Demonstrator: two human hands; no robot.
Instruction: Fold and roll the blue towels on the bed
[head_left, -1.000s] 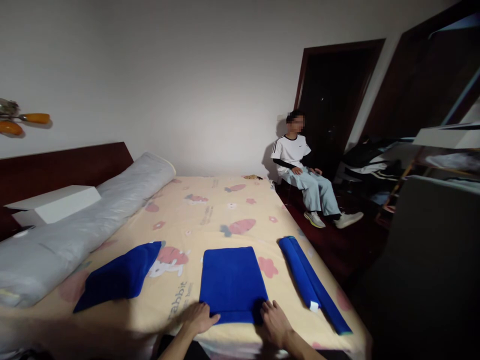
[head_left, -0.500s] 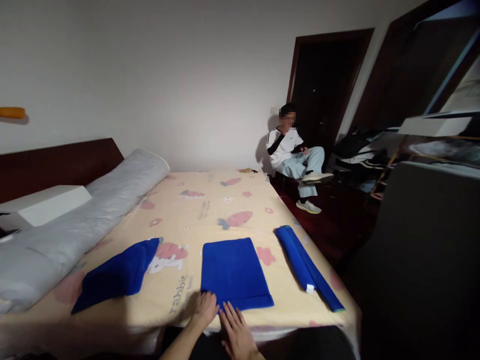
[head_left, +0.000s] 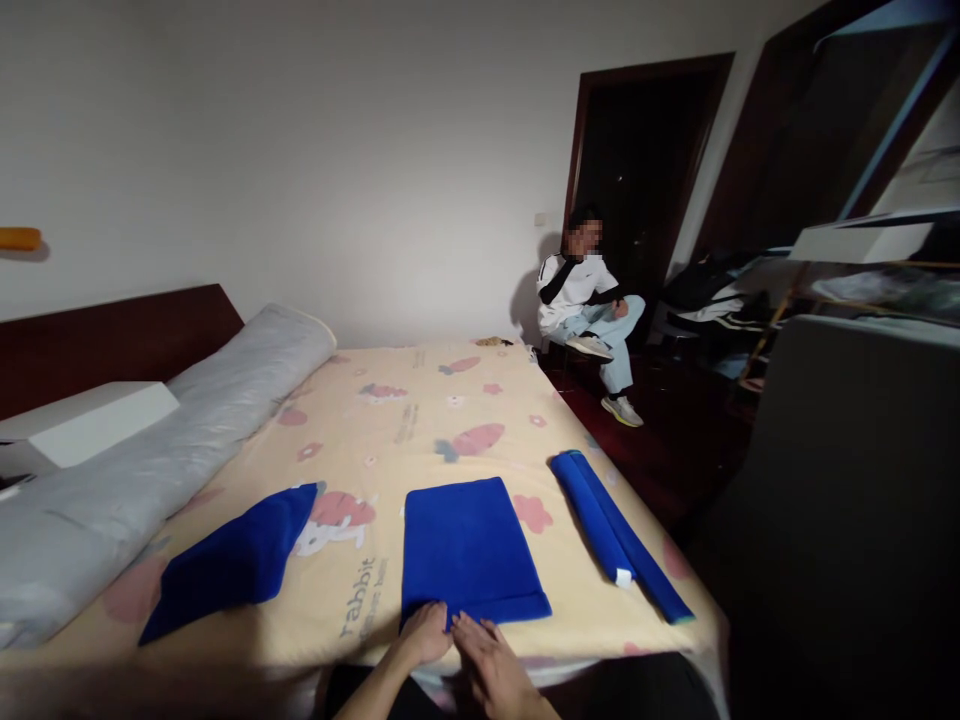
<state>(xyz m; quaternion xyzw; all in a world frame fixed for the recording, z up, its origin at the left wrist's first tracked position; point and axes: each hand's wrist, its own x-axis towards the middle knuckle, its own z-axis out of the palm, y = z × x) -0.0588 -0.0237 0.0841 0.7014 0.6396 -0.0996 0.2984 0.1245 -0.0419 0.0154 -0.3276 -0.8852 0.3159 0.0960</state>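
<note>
A blue cloth (head_left: 469,545), probably a towel, lies flat in a rough rectangle on the bed near me, with a narrow fold along its near edge. At its near left corner, my left hand (head_left: 427,632) is closed on the edge with curled fingers. Close beside it, my right hand (head_left: 491,660) has its fingers bent over the same near edge; its thumb is hidden. To the right lie two blue rolled cloths (head_left: 600,520) side by side, one with a white tag. Another blue cloth (head_left: 232,560) lies loosely spread to the left.
The bed's patterned sheet (head_left: 405,430) lies beneath the cloths. A long grey bedding roll (head_left: 202,420) and a white box (head_left: 97,420) are by the dark headboard (head_left: 120,335). A person (head_left: 581,290) sits beyond the far right corner. A dark panel (head_left: 862,480) stands at right.
My right hand has gone from lying flat to bending its fingers at the cloth's edge. My left hand has shifted slightly right and nearer. The seated person's raised foot has moved left.
</note>
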